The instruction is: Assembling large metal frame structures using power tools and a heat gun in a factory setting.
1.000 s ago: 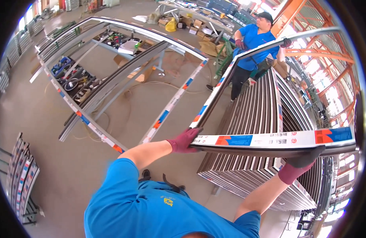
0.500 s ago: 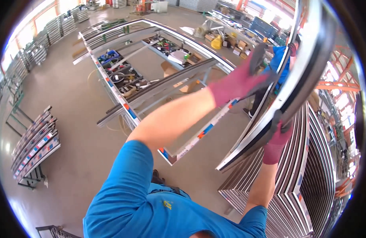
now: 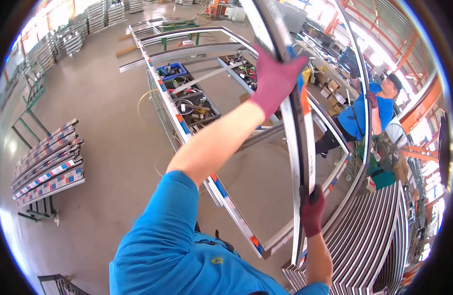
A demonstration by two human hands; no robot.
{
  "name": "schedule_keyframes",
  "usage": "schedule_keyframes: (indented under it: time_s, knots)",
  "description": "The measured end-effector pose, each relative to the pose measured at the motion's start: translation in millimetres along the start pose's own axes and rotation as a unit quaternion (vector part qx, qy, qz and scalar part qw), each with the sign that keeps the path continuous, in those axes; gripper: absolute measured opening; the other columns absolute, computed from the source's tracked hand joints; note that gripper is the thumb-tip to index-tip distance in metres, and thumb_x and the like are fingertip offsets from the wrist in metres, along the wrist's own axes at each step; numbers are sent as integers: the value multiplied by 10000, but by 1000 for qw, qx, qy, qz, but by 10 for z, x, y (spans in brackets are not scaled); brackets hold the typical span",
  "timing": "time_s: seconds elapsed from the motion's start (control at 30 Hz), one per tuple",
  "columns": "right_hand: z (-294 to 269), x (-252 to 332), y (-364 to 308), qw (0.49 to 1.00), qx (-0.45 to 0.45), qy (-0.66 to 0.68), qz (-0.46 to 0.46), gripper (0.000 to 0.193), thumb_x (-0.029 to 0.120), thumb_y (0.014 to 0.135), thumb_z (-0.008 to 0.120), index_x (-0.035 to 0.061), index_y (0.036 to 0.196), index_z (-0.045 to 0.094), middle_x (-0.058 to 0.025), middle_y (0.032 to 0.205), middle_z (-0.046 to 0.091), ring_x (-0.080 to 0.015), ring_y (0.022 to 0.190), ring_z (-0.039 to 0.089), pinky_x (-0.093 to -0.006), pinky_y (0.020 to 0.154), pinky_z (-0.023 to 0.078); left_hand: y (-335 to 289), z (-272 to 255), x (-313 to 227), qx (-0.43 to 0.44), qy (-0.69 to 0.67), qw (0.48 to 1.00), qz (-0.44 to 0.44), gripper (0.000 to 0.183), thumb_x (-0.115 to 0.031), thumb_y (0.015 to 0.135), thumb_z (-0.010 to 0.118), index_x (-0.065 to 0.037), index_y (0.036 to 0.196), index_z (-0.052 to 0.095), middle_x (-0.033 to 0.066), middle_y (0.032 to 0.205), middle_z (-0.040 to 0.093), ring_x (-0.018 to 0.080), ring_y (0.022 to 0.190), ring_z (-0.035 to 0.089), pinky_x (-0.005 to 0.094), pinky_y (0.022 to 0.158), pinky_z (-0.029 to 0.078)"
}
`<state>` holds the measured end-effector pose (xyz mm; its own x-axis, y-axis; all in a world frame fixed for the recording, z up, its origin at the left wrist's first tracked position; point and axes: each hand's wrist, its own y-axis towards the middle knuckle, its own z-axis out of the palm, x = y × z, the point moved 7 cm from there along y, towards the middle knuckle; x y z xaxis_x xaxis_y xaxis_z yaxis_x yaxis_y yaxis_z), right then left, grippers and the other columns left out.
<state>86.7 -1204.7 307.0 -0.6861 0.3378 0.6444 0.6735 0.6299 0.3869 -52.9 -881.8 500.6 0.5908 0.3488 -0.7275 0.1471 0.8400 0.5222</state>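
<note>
Gripping tall frame [image 3: 300, 142]: knock risk

Clasped high by left hand [image 3: 278, 76], low by right hand [image 3: 312, 214]; near upright between laid-out frame [image 3: 179, 118] and stacked frames [image 3: 364, 233]. Liable to scrape either if turned out of step with co-worker [image 3: 353, 118] opposite.

A silver-and-dark frame [image 3: 299, 142], patched white and orange, is held on edge.

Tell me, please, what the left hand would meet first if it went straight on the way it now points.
The left hand would most likely meet the long frame bar that it seems to be gripping; past that bar, depth is hard to judge from this one view.
</note>
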Motion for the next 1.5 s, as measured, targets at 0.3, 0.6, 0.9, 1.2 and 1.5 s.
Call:
schedule_keyframes:
  time_s: [0.3,0.6,0.9,1.2,1.5]
  knots:
    - [1823,779,615,989,99,-109,-21,302,283,925,771,57,923,572,-194,759,600,-443,712,611,-499,619,461,864,-2156,2090,-132,-43,979,-146,899,-184,882,822,-15,1575,275,192,1362,614,273,1217,618,389,1058,483]
    - [3145,1226,997,976,185,-114,-12,299,314,917,768,62,931,608,-212,826,645,-457,765,643,-492,639,495,1185,-3744,3484,-221,-59,949,-219,897,-135,907,803,-37,1600,242,170,1312,628,244,1075,637,353,888,521]
    - [4182,1272,1244,953,259,-156,-12,330,364,880,756,83,934,591,-193,915,672,-450,854,667,-548,692,515,1549,-4808,4086,-181,129,942,-252,813,-284,889,829,17,1513,404,206,1389,639,301,1267,617,385,1079,461]
    - [4748,1485,1250,946,300,-122,15,322,350,903,745,75,933,581,-207,923,660,-464,867,655,-551,710,507,1582,-5395,4429,-198,153,907,-338,796,-279,904,810,4,1526,401,190,1423,617,290,1279,606,377,1080,465]
    - [5199,1325,937,937,325,-130,-1,350,359,898,749,61,970,580,-207,935,653,-446,863,664,-542,722,522,1486,-5625,4213,-131,542,706,-437,1077,-496,749,869,80,1495,347,374,1471,469,463,1372,509,443,1114,452]
